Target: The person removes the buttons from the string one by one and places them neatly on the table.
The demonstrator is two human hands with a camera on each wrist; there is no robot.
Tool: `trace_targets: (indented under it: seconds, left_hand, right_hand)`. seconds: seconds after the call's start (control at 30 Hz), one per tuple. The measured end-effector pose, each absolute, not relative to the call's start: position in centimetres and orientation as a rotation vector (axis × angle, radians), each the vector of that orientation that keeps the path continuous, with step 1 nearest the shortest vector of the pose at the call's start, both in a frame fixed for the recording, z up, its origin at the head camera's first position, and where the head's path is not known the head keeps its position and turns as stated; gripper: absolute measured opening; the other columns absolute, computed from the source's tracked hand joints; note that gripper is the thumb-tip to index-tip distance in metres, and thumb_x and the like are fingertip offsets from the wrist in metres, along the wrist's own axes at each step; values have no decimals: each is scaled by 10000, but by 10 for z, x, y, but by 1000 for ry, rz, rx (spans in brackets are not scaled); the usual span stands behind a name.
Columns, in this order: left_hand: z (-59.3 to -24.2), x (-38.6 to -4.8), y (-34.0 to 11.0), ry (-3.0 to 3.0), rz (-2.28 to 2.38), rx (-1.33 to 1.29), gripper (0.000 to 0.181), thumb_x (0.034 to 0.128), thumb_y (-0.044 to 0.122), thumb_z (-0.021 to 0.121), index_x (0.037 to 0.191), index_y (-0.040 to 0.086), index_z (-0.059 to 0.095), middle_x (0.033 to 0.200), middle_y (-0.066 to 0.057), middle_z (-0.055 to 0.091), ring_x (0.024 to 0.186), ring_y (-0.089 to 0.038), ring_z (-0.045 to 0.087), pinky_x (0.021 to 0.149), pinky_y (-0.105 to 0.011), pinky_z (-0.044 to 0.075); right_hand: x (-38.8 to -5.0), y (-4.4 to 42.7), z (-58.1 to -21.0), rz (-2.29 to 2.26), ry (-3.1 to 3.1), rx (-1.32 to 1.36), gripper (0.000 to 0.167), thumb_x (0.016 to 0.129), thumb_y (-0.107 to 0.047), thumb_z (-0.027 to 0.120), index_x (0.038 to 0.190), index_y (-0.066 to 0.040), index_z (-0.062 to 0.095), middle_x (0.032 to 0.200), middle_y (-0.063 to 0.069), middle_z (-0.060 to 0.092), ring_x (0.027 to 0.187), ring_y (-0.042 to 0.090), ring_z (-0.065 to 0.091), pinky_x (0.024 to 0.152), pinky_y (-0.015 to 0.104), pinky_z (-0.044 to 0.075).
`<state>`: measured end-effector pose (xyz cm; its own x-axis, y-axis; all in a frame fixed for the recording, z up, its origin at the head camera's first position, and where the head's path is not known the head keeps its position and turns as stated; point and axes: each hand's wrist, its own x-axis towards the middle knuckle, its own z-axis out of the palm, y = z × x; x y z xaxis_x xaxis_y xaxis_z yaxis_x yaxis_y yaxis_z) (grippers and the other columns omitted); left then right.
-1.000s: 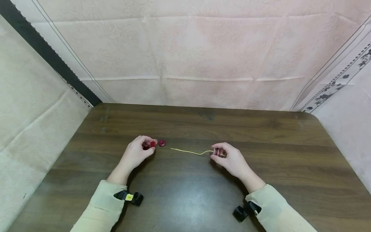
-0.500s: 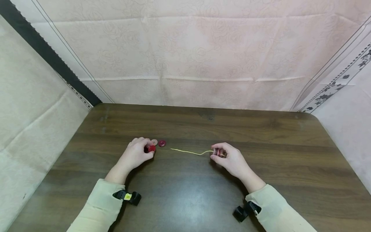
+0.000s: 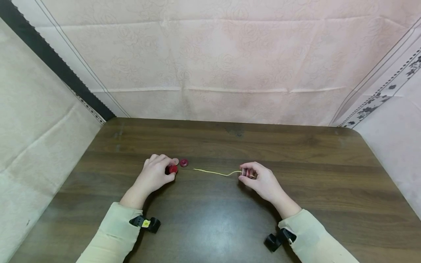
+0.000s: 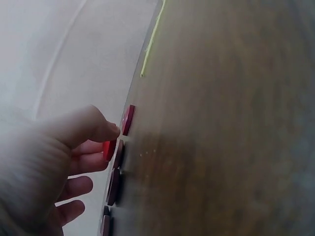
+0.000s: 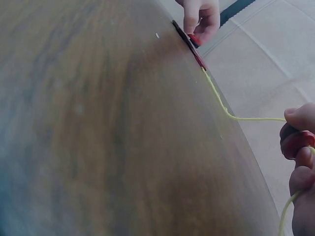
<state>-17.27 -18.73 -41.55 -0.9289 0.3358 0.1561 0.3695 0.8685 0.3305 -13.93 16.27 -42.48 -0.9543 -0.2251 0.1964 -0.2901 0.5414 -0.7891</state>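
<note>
My left hand [image 3: 154, 174] pinches a bright red button [image 4: 109, 150] between thumb and fingers, just above the table. Beside it lie a pale pink button [image 3: 175, 161] and a dark red button [image 3: 184, 163]. More dark buttons [image 4: 113, 187] stretch along under the hand in the left wrist view; the head view hides them. A short stack of red and pinkish buttons [image 3: 245, 172] is held in the fingertips of my right hand [image 3: 261, 179]. Yellow string [image 3: 215, 172] runs out of that stack toward the left, its free end close to the dark red button.
The brown wooden table [image 3: 210, 204] spreads under both hands. Pale patterned cloth [image 3: 210, 65] hangs behind its far edge and on both sides. A dark strip [image 3: 59, 62] slants down at the left.
My left hand has drawn the red button slightly nearer to me, uncovering the pale pink button behind it. The right hand, its button stack and the string have stayed put.
</note>
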Motion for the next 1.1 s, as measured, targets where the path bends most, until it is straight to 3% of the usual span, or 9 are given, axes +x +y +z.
trace_targets:
  seconds: [0.6, 0.87, 1.1]
  left_hand:
    - [-418, -172, -188, -2960, -496, -546, 244, 772, 219, 719, 983, 107, 669, 1022, -68, 589, 980, -310, 451, 812, -475, 324]
    - [-414, -173, -184, -2891, -800, -535, 248, 793, 228, 730, 1002, 115, 661, 1010, -44, 596, 983, -287, 452, 838, -462, 306]
    - [-412, -174, -178, -2873, -1106, -464, 328, 814, 205, 721, 1085, 49, 621, 981, -64, 625, 1000, -270, 488, 860, -458, 390]
  right_hand:
    - [-140, 163, -428, 1405, -2674, 460, 271, 796, -118, 743, 1049, -68, 658, 804, -47, 573, 728, 122, 526, 617, 248, 437]
    - [-139, 163, -426, 1376, -2697, 466, 285, 795, -118, 742, 1064, -79, 655, 821, -52, 570, 743, 126, 529, 626, 253, 444]
    - [-139, 163, -425, 1321, -2725, 495, 305, 800, -136, 742, 1088, -88, 654, 849, -66, 568, 756, 117, 528, 652, 258, 449]
